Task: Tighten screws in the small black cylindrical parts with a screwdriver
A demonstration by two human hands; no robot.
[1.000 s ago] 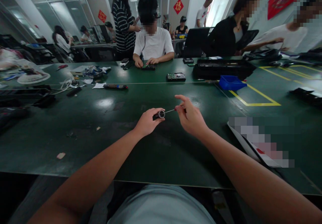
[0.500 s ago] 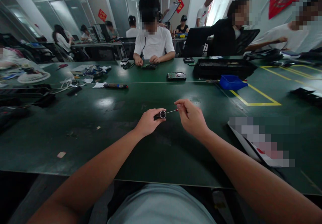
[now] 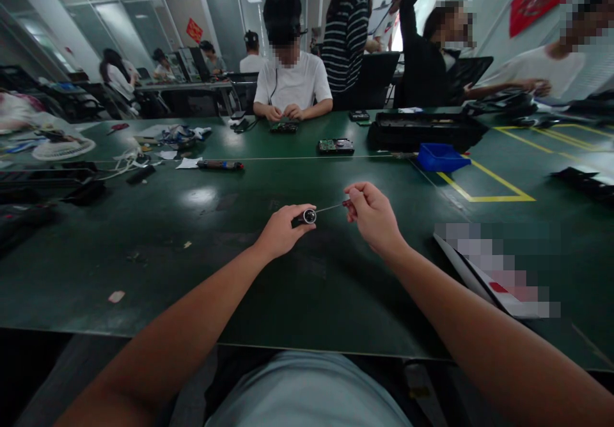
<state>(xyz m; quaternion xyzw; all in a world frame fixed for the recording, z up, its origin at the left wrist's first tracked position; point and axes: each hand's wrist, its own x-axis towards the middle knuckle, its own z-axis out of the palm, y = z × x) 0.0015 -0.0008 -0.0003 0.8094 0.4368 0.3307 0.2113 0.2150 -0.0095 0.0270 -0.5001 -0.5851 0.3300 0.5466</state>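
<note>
My left hand (image 3: pixel 279 232) is closed around a small dark cylinder with a silver ring at its end (image 3: pixel 309 217), held above the table. Its round end faces me. From the right, a small screwdriver (image 3: pixel 330 208) with a thin metal shaft reaches to the side of the cylinder. My right hand (image 3: pixel 374 215) pinches its reddish handle between thumb and fingers. Whether the screwdriver's tip touches the cylinder or only lies behind its rim, I cannot tell.
On the green table (image 3: pixel 192 299), a brown-grey tool (image 3: pixel 220 165) lies ahead left. A circuit board device (image 3: pixel 335 146), a blue bin (image 3: pixel 441 157) and a long black casing (image 3: pixel 425 131) stand farther off. A co-worker (image 3: pixel 292 82) sits opposite. A blurred sheet (image 3: pixel 480 273) lies right.
My right hand has closed its fingers on the screwdriver's handle and shifted slightly right and up. The left hand has barely moved. A person in a striped top now stands behind the co-worker.
</note>
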